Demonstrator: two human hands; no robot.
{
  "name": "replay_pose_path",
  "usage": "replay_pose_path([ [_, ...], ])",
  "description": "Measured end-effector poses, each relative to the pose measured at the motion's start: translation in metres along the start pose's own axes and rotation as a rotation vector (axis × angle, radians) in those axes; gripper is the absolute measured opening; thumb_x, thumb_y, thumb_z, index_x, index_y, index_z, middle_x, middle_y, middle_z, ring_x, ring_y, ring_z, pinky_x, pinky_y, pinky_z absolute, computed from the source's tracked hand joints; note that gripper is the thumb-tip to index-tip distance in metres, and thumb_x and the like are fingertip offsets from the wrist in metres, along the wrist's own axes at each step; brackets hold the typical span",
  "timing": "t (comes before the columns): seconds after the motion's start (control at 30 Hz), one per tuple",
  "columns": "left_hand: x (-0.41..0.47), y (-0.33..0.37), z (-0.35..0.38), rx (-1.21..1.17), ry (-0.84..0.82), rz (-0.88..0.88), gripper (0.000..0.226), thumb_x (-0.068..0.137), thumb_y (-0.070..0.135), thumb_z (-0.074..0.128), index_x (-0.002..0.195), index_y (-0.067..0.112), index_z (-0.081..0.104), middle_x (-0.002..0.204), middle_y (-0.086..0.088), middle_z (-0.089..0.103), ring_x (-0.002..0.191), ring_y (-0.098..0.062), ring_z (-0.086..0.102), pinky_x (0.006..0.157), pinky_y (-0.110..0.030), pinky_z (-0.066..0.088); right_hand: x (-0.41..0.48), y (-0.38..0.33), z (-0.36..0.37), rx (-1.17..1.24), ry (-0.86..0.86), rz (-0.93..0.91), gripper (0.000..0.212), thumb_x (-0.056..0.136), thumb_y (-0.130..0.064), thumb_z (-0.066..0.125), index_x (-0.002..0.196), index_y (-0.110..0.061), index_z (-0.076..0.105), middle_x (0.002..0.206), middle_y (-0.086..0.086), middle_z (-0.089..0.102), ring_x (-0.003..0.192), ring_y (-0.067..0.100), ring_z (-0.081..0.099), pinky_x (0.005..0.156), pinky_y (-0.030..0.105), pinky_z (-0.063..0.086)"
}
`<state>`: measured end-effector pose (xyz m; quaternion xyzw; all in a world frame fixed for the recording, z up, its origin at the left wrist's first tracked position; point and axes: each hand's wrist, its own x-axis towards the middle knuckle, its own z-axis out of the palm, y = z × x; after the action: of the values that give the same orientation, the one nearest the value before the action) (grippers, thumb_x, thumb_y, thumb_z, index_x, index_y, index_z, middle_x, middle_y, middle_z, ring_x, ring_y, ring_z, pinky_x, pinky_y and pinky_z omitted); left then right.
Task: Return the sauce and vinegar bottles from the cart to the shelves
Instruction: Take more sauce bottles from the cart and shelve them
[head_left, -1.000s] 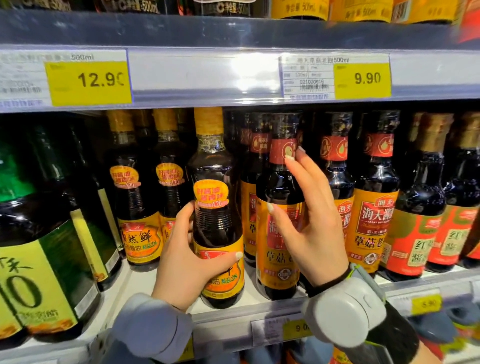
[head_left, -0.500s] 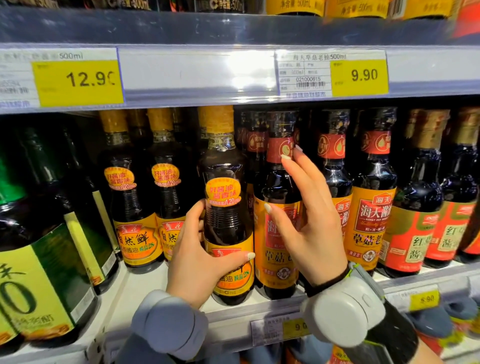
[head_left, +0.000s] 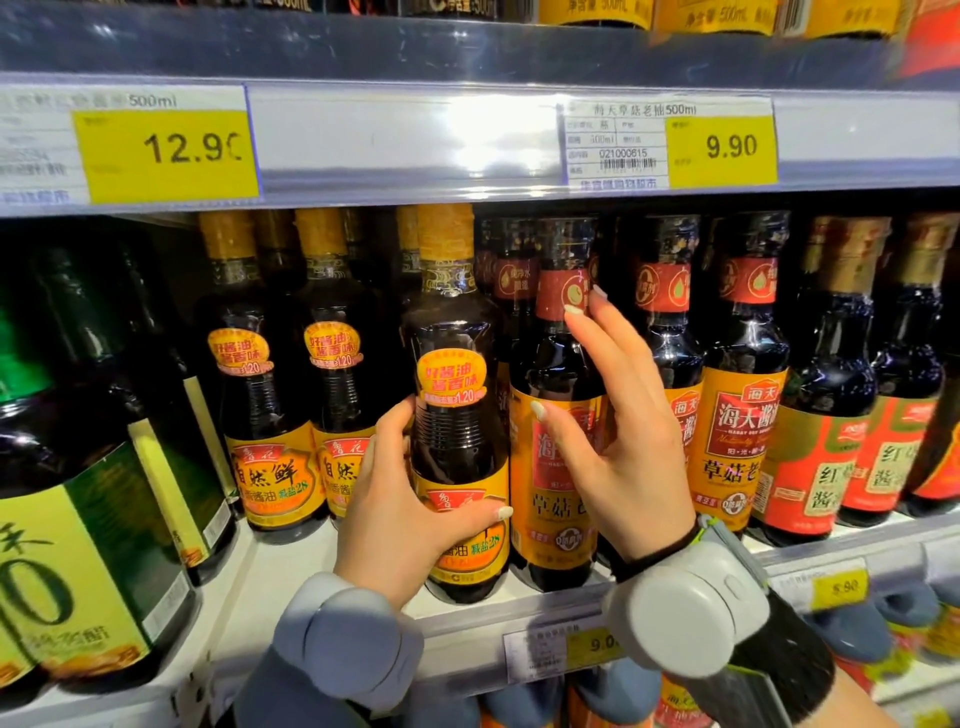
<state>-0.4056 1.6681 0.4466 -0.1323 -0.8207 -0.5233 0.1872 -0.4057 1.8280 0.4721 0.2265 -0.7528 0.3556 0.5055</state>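
Note:
My left hand (head_left: 405, 499) grips a dark soy sauce bottle (head_left: 457, 395) with a yellow cap and orange label, upright at the front of the white shelf (head_left: 291, 587). Right beside it stands a black-capped sauce bottle with a red neck band (head_left: 558, 364). My right hand (head_left: 618, 431) lies against that bottle with fingers straight, fingertips at its neck band and thumb on its orange label. Both bottles nearly touch.
Matching yellow-capped bottles (head_left: 270, 415) stand to the left, big green-labelled bottles (head_left: 88, 493) at far left. More sauce bottles (head_left: 743, 395) and red-labelled ones (head_left: 826, 441) fill the right. The upper shelf rail with price tags (head_left: 722, 148) hangs close above the caps.
My left hand has slid the yellow-capped bottle rightward along the shelf front until it stands next to the black-capped bottle. My right hand has stayed against that bottle.

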Motion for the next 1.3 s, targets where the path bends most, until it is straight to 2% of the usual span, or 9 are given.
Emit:
replay_pose_path([
  [0.17,0.001,-0.004,0.000,-0.006,0.003,0.008,0.094,0.047,0.029,0.087,0.119,0.042,0.028,0.122,0.005,0.051,0.112,-0.018,0.050,0.093,-0.035,0.044,0.000,-0.001,0.000,-0.009,0.006,0.011,0.055,0.082,-0.019,0.054,0.132,-0.020,0.032,0.141,-0.001,0.029,0.132,-0.010,0.019,0.108,0.007,0.016],
  [0.37,0.001,-0.005,0.001,0.010,-0.005,0.001,0.092,0.047,0.034,0.087,0.117,0.042,0.028,0.126,0.004,0.050,0.114,-0.019,0.050,0.094,-0.043,0.047,-0.003,-0.007,-0.003,-0.029,-0.008,0.046,0.053,0.082,-0.019,0.051,0.133,-0.020,0.033,0.140,-0.001,0.032,0.131,-0.008,0.022,0.108,0.006,0.018],
  [0.57,0.001,-0.012,0.000,0.015,-0.033,0.015,0.103,0.050,0.040,0.085,0.134,0.036,0.026,0.136,0.006,0.044,0.124,-0.018,0.045,0.097,-0.048,0.045,-0.013,-0.015,-0.003,-0.067,-0.007,0.092,0.051,0.083,-0.016,0.048,0.132,-0.014,0.036,0.142,0.002,0.032,0.134,0.011,0.027,0.109,0.007,0.018],
  [0.7,0.000,-0.016,0.000,-0.005,-0.082,0.023,0.105,0.055,0.035,0.084,0.139,0.036,0.021,0.141,0.006,0.040,0.130,-0.017,0.039,0.102,-0.049,0.041,-0.021,-0.020,-0.004,-0.070,-0.014,0.134,0.051,0.084,-0.022,0.046,0.133,-0.019,0.034,0.144,0.000,0.030,0.136,0.012,0.023,0.109,0.006,0.015],
  [0.9,-0.015,-0.012,-0.002,0.050,-0.010,0.064,0.092,0.069,0.023,0.076,0.142,0.032,0.020,0.144,0.003,0.033,0.132,-0.016,0.036,0.105,-0.041,0.040,-0.032,-0.028,-0.019,0.004,-0.082,0.194,0.053,0.083,-0.029,0.045,0.134,-0.021,0.033,0.143,-0.006,0.029,0.133,-0.002,0.024,0.108,0.006,0.019],
  [1.03,-0.038,0.000,-0.005,0.042,0.097,0.081,0.072,0.078,0.018,0.067,0.139,0.023,0.030,0.141,-0.002,0.037,0.130,-0.019,0.038,0.107,-0.040,0.037,-0.045,-0.036,-0.034,0.068,-0.130,0.243,0.054,0.081,-0.036,0.043,0.132,-0.026,0.031,0.139,-0.013,0.032,0.131,0.001,0.029,0.108,0.025,0.030],
  [1.1,-0.054,0.005,-0.006,0.040,0.125,0.078,0.066,0.080,0.015,0.065,0.137,0.019,0.034,0.137,-0.002,0.039,0.129,-0.020,0.039,0.107,-0.042,0.036,-0.055,-0.042,-0.043,0.092,-0.156,0.256,0.053,0.081,-0.038,0.043,0.131,-0.032,0.029,0.135,-0.022,0.032,0.129,0.000,0.033,0.107,0.027,0.034],
  [1.2,-0.084,0.018,-0.012,0.016,0.162,0.058,0.062,0.080,0.012,0.065,0.131,0.028,0.034,0.127,0.009,0.040,0.125,-0.014,0.041,0.106,-0.033,0.035,-0.071,-0.057,-0.057,0.145,-0.197,0.265,0.050,0.081,-0.038,0.044,0.128,-0.040,0.028,0.133,-0.027,0.033,0.127,-0.001,0.036,0.107,0.026,0.032],
  [1.3,-0.107,0.024,-0.017,0.012,0.176,0.048,0.060,0.079,0.009,0.065,0.122,0.036,0.032,0.122,0.009,0.043,0.115,-0.010,0.044,0.099,-0.027,0.034,-0.082,-0.069,-0.065,0.202,-0.240,0.311,0.049,0.079,-0.041,0.044,0.125,-0.047,0.027,0.133,-0.022,0.037,0.127,0.003,0.040,0.105,0.029,0.036],
])
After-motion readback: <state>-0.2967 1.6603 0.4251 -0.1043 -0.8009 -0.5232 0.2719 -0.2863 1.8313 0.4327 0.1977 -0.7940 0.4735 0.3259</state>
